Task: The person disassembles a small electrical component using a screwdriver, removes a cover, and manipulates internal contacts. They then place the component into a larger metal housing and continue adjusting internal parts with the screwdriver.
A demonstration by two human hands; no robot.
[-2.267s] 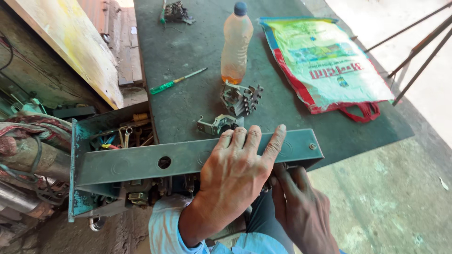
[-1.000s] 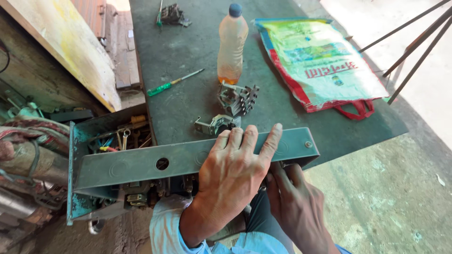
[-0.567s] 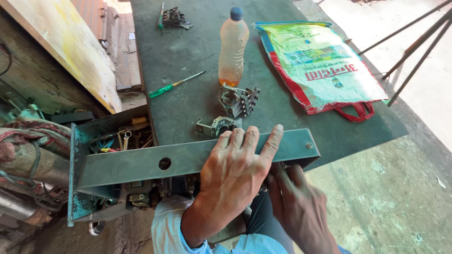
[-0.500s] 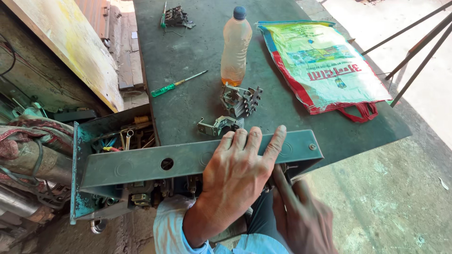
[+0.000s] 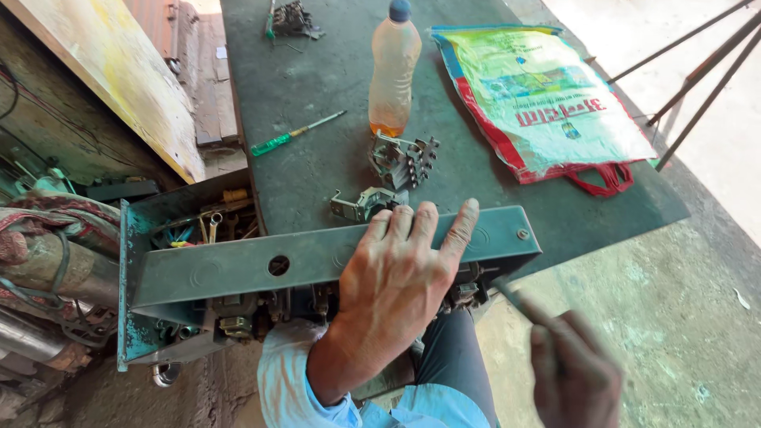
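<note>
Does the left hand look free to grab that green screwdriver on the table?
Probably yes. The left hand lies flat on the green metal box, holding nothing, and the green screwdriver lies on bare table beyond it, with nothing between them.

Left hand lies flat, fingers spread, on the top of a long green metal box at the near edge of the desk. Right hand, near right, blurred, grips a thin tool pointing at the box's right end. Farther on the desk: plastic bottle, green-handled screwdriver, two metal parts, printed bag at far right.
</note>
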